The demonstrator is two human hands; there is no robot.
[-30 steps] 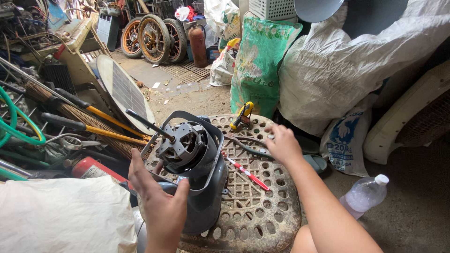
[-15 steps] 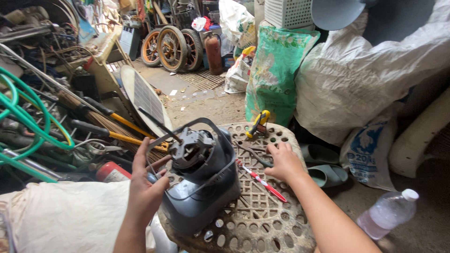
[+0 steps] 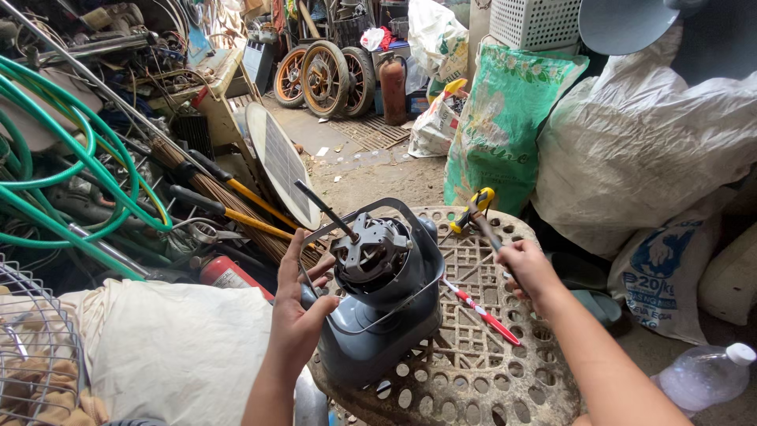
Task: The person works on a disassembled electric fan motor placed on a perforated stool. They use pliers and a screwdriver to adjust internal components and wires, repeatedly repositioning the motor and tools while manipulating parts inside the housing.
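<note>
A grey fan motor housing with a bare motor and a protruding shaft lies on a round perforated stool top. My left hand grips the housing's left side. My right hand is closed around the dark shank of a screwdriver with a yellow and black handle, lifted above the stool. A red and white screwdriver lies flat on the stool between the motor and my right hand.
White sacks and a green bag stand to the right. Green hose, long-handled tools, a fan blade and a red extinguisher crowd the left. A white cloth lies at lower left, a plastic bottle at lower right.
My right hand has closed on the yellow-handled screwdriver and lifted it off the stool. My left hand has shifted up the housing's left side. The view moved closer.
</note>
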